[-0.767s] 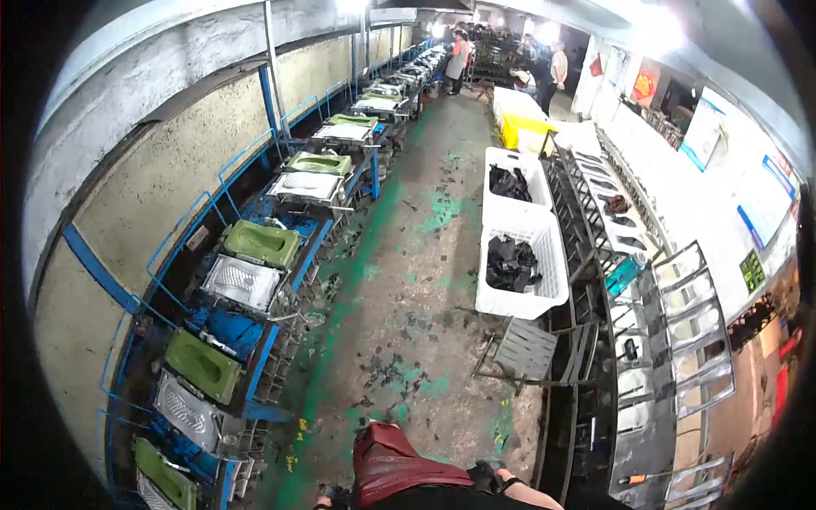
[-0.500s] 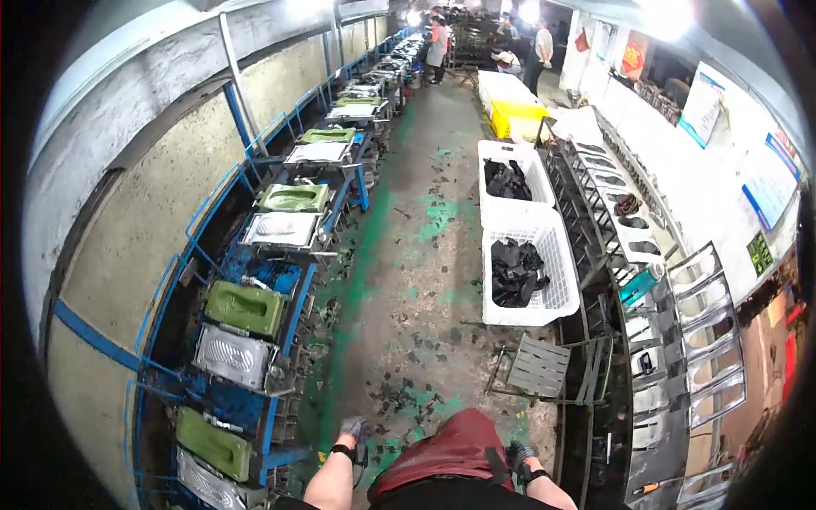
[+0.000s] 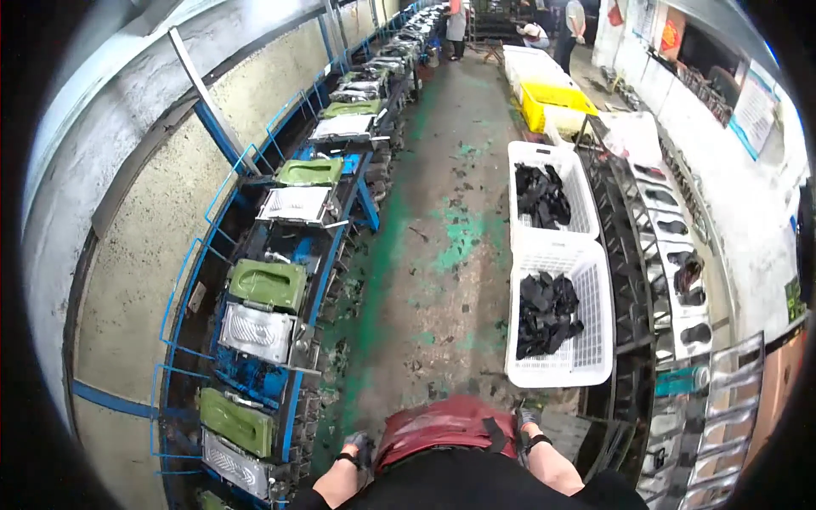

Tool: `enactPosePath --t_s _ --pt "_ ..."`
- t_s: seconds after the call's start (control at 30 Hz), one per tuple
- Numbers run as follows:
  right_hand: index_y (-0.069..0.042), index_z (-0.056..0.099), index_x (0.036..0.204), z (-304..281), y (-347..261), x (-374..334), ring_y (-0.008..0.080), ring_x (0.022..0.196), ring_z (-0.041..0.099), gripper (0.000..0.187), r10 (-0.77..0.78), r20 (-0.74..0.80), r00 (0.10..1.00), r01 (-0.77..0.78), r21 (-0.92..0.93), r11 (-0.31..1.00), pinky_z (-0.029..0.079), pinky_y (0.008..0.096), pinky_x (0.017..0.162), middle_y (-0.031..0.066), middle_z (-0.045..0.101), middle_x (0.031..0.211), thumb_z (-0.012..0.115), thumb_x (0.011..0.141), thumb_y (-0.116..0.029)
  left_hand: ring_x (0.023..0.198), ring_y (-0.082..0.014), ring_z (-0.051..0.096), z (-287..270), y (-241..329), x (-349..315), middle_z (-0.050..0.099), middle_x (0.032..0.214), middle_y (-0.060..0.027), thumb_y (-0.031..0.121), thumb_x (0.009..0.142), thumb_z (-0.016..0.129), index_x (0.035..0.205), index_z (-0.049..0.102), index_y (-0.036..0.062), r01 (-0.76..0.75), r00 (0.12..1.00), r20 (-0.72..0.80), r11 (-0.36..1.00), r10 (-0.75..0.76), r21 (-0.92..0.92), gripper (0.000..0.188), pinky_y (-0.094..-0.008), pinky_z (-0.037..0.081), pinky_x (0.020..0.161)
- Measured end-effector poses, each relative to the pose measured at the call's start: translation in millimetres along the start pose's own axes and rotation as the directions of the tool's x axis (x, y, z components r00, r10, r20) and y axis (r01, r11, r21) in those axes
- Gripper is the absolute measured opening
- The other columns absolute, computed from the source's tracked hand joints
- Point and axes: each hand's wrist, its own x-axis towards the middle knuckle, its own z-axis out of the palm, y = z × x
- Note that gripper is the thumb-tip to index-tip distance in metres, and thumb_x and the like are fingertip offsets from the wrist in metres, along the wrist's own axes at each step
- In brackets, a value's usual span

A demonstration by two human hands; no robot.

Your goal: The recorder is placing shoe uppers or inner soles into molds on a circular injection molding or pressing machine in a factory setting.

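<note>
My left hand [image 3: 360, 445], in a grey glove with a black band at the wrist, hangs beside the dark red apron [image 3: 446, 422] at my front. On the apron's other side hangs my right hand [image 3: 528, 417], gloved and banded likewise. Both are small and partly in shadow, so their finger positions do not show clearly. No held object is visible in either. Nearest on the left is a row of opened moulds with green halves [image 3: 236, 422] and silvery patterned plates [image 3: 234, 463]. A white plastic basket [image 3: 604, 340] holding black pieces [image 3: 546, 314] stands ahead on the right.
Blue-framed machinery [image 3: 293, 412] lines the left of the aisle [image 3: 425, 280]. Black scraps litter its floor. A second white basket [image 3: 586, 191], a yellow crate [image 3: 557, 100] and a rack with sole-shaped pieces [image 3: 671, 227] line the right. People [image 3: 571, 34] are at the far end.
I have moved forward along the aisle; baskets and moulds appear nearer and lower in view. The slatted stool on the right has mostly slipped under my right arm. Both hands stay beside the apron.
</note>
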Motion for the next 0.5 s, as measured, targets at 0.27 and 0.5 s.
enactPosePath --t_s 0.27,0.5 --pt "-0.021 0.054 0.067 7 -332 201 0.0227 0.043 0.048 0.035 -0.394 -0.007 0.919 0.390 0.160 0.907 0.038 0.0414 0.044 0.0013 0.052 0.055 0.070 0.094 -0.036 0.107 -0.0333 0.071 -73 130 216 0.073 0.123 -0.0130 0.039 0.094 0.059 0.121 0.072 0.0129 -0.006 0.981 0.156 0.784 -0.115 0.621 0.040 -0.0453 0.058 0.089" --pt "-0.019 0.065 0.082 91 -543 266 0.0218 0.056 0.058 0.020 -0.623 -0.008 0.782 0.615 -0.145 0.775 0.047 0.0403 0.052 0.0036 0.061 0.067 0.068 0.097 -0.032 0.097 -0.0397 0.071 -238 341 557 0.075 0.111 -0.0156 0.045 0.082 0.074 0.107 0.077 0.0177 -0.071 0.975 -0.137 0.824 0.177 0.562 0.037 -0.0485 0.057 0.081"
